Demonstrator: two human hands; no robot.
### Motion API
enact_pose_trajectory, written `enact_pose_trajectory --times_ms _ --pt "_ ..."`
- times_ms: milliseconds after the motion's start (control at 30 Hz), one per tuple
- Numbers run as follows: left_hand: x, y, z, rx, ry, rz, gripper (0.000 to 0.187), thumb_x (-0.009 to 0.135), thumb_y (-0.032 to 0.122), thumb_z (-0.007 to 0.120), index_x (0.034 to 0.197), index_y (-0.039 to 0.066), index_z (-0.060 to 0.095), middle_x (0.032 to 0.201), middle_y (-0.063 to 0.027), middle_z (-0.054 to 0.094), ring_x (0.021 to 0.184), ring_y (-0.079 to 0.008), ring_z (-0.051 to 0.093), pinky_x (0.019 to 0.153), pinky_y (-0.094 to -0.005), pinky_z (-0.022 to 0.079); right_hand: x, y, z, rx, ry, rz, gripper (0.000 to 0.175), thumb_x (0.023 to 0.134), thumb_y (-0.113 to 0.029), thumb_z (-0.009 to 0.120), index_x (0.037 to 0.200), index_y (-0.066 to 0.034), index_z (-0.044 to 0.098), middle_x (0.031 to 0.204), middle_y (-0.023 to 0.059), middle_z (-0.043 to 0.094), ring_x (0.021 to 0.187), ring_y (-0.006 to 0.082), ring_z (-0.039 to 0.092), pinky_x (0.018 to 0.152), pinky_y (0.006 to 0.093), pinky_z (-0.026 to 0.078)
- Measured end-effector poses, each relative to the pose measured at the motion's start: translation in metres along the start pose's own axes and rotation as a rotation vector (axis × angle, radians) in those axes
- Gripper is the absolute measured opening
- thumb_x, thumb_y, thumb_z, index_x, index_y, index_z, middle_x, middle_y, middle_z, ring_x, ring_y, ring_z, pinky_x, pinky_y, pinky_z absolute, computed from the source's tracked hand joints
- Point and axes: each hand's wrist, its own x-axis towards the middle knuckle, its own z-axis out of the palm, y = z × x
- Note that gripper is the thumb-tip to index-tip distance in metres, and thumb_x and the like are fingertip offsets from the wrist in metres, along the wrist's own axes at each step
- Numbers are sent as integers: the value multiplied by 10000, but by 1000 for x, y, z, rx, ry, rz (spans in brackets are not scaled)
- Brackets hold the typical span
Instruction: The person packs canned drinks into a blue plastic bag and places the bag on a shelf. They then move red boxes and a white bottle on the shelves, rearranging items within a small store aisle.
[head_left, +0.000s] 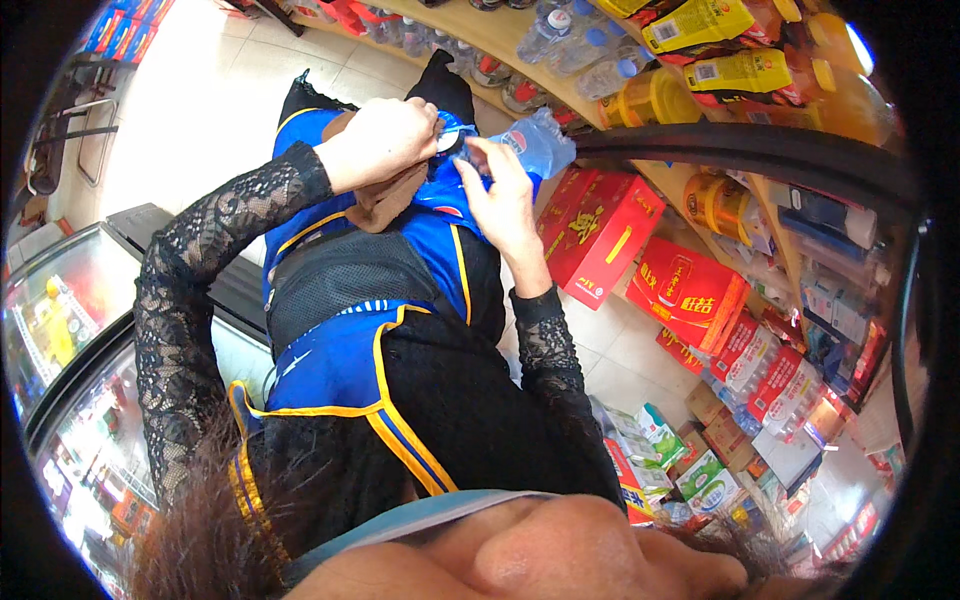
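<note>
Low in front of my blue apron (322, 367), both hands meet at crumpled blue plastic wrap (536, 146) bearing a round Pepsi-style logo. My left hand (382, 142) is closed, its fingertips pinching the wrap's left edge. My right hand (499, 195) is at the wrap's other side, thumb and forefinger curved, with a gap between them. A small round whitish thing, perhaps a bottle or can top (448, 141), shows between the hands; the rest of it is hidden. Below my left hand hangs a brown cloth (390, 199). A dark mesh waist bag (352, 285) lies across my apron.
Shelves with bottled water (581, 49) and yellow-labelled drinks (739, 71) run along the right. Red drink cartons (600, 232) and wrapped bottle packs (780, 375) stand on the tiled floor (630, 382). A glass-topped freezer (67, 307) is at my left.
</note>
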Motion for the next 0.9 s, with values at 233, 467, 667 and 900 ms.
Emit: enact_pose_trajectory --times_ms 233,467,667,900 --pt "1 2 0 223 -102 243 246 844 197 584 962 -18 605 823 -117 587 743 -249 653 608 -345 556 25 21 15 220 2 135 265 921 -73 582 1179 -56 639 1167 148 648 1093 259 619 935 329 468" --pt "8 -2 -1 -12 -106 -5 368 888 233 569 1144 -30 554 887 -183 651 769 -329 668 645 -393 550 31 33 16 -8 94 -93 271 910 19 545 1152 -44 648 1059 158 678 917 200 665 806 298 522" --pt "13 -7 -1 -69 -92 -54 375 917 260 547 1169 -17 570 889 -213 665 778 -343 672 665 -412 554 44 38 4 -213 8 -204 170 868 42 532 1014 -16 596 957 174 649 926 335 654 796 381 533" --pt "13 -4 2 -70 -35 -13 352 928 280 538 1153 12 579 944 -155 662 780 -327 672 662 -398 557 53 39 -1 -293 -35 -340 108 896 -28 561 1002 -14 555 913 189 615 864 372 628 741 421 517"
